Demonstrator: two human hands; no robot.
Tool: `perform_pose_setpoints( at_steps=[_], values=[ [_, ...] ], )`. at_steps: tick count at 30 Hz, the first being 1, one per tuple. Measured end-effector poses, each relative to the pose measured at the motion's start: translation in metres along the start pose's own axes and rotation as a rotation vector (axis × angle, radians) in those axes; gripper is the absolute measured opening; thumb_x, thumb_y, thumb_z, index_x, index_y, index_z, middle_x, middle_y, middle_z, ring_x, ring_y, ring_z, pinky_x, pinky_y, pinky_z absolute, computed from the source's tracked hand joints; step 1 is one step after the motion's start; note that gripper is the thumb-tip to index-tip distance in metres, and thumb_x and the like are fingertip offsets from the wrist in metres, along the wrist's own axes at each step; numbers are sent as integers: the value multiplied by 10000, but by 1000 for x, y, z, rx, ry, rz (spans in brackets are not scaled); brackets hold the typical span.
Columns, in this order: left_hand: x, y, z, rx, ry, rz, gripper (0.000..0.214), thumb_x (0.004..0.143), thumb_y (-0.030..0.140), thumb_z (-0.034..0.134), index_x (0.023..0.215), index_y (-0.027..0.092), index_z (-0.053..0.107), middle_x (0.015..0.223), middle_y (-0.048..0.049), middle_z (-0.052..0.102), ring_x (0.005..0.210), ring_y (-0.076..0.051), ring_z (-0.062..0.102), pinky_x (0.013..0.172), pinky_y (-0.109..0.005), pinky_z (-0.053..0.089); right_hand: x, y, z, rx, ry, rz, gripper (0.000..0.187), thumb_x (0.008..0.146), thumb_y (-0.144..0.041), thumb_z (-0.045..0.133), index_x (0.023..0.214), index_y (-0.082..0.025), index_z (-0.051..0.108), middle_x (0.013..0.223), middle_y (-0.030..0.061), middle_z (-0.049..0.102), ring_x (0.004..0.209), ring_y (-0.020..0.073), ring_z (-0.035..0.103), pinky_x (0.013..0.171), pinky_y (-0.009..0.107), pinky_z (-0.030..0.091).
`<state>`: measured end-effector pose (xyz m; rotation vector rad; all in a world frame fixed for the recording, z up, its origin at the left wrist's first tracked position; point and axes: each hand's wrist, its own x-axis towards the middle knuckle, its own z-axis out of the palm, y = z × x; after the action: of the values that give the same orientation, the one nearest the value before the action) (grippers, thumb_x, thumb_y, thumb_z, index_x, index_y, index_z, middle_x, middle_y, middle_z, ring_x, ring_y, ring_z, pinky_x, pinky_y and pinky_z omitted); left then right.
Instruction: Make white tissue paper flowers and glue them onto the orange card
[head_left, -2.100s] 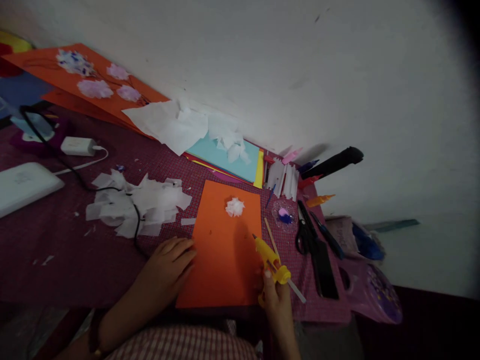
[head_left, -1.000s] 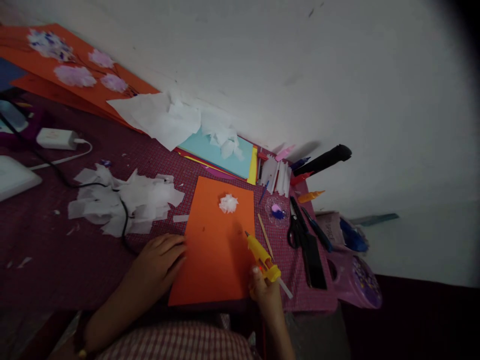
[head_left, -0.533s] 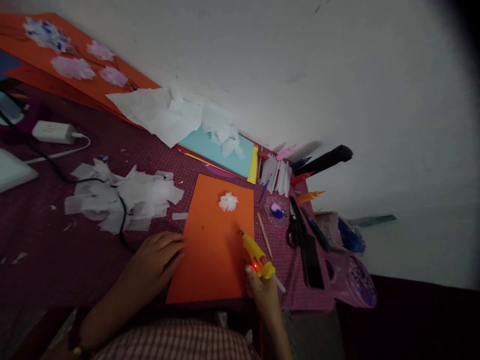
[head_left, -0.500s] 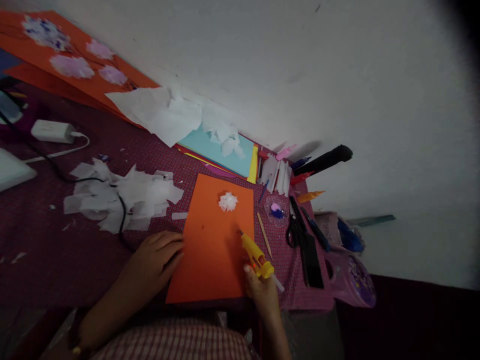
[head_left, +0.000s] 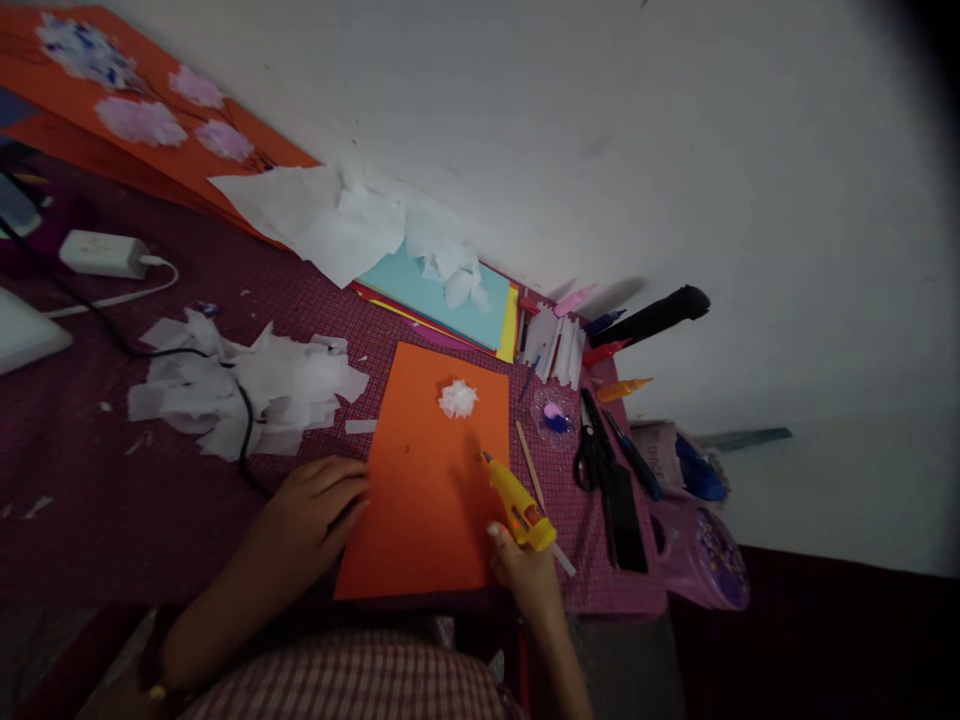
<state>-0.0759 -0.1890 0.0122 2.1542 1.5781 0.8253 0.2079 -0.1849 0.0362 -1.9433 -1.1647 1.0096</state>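
Observation:
An orange sheet of paper [head_left: 420, 500] lies on the table before me, with a white tissue-paper flower [head_left: 458, 399] on its upper part. My right hand [head_left: 526, 570] is wrapped round a yellow hot glue gun [head_left: 517, 503]. Its nozzle points up and left over the sheet, below the flower, and a clear glue stick pokes out of its back. At the sheet's left edge, my left hand [head_left: 311, 515] rests with its fingers lying flat; nothing shows in it. A small dark spot marks the sheet between the hands.
Cut white tissue pieces [head_left: 262, 385] lie at left under a black cable. Coloured paper [head_left: 450, 298] is stacked behind. To the right are a paint dish [head_left: 555, 417], a wooden stick [head_left: 529, 460], scissors [head_left: 592, 462], a phone [head_left: 625, 525] and a pink container [head_left: 705, 560].
My right hand has shifted slightly right and down with the glue gun, whose nozzle moves a little away from the sheet's middle. My left hand stays at the sheet's edge.

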Motion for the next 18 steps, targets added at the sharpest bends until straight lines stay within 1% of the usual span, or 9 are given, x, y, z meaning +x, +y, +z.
perform_pose_setpoints(
  at_steps=[3, 6, 8, 12, 16, 18],
  values=[
    [0, -1, 1, -20, 15, -5, 226, 892, 270, 467, 952, 200, 673, 1060, -57, 676, 984, -211, 597, 893, -386, 458, -2, -4, -4, 57, -52, 65, 491, 652, -483, 681, 1004, -190, 505, 493, -89, 481, 355, 112, 432, 344, 233, 364],
    [0, -1, 1, -40, 26, -1, 225, 892, 273, 468, 956, 199, 670, 1056, -55, 675, 979, -206, 596, 897, -381, 455, -4, -10, -10, 82, -126, 52, 497, 708, -522, 631, 1033, -183, 466, 496, -102, 453, 366, 99, 411, 356, 222, 360],
    [0, -1, 1, -43, 20, 3, 221, 896, 273, 468, 954, 198, 667, 1055, -55, 673, 979, -203, 593, 903, -380, 451, -4, -14, -12, 69, -161, 57, 495, 713, -534, 627, 1016, -176, 467, 478, -109, 427, 363, 91, 385, 349, 212, 337],
    [0, 1, 1, -47, 4, -3, 212, 902, 261, 466, 953, 196, 662, 1058, -51, 668, 985, -199, 586, 915, -383, 441, -1, -17, -13, 42, -134, 55, 496, 699, -546, 636, 989, -183, 466, 467, -120, 401, 346, 81, 354, 337, 204, 310],
    [1, 3, 0, -65, 20, -9, 218, 899, 234, 459, 944, 190, 668, 1054, -54, 669, 990, -198, 585, 924, -382, 442, 3, -17, -18, -48, -132, 27, 590, 695, -582, 628, 1082, -173, 452, 471, -107, 450, 354, 103, 416, 343, 213, 330],
    [1, 4, -1, -68, 24, -10, 221, 898, 224, 458, 945, 186, 670, 1053, -58, 671, 988, -200, 586, 924, -386, 444, 7, -20, -22, -102, -139, 35, 613, 661, -624, 628, 1047, -174, 471, 466, -100, 455, 356, 114, 436, 343, 224, 340]
  ],
)
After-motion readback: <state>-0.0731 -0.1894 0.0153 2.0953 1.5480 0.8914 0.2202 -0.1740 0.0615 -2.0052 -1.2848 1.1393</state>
